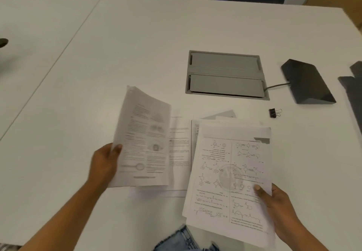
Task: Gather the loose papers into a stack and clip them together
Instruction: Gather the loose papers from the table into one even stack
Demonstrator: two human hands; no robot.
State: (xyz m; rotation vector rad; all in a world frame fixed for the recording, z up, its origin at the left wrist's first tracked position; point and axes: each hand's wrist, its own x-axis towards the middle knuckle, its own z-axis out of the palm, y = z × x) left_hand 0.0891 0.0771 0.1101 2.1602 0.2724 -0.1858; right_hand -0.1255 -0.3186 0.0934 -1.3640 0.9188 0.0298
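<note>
From the head camera, the left hand (105, 162) pinches a single white printed sheet with text and an eye diagram (143, 139) by its left edge, thumb on top, lifting it clear of the white table (78, 64) so it tilts and curls, long axis running away from the person. The right hand (274, 201) is closed on the lower right edge of a white bundle of chemistry-diagram pages (231, 176), thumb pressed on the top page; that bundle also runs lengthwise away from the person, slightly skewed, its near end overhanging the table edge. Between the two hands more white printed sheets (179, 147) lie flat on the table, partly under both held items. The lifted sheet sits just left of the bundle, so the likely move is carrying it rightward onto the stack. The small black binder clip (274, 112) lies beyond the bundle's far right corner, handles pointing right, nearer the right hand, beside a grey recessed cable hatch (225, 74).
</note>
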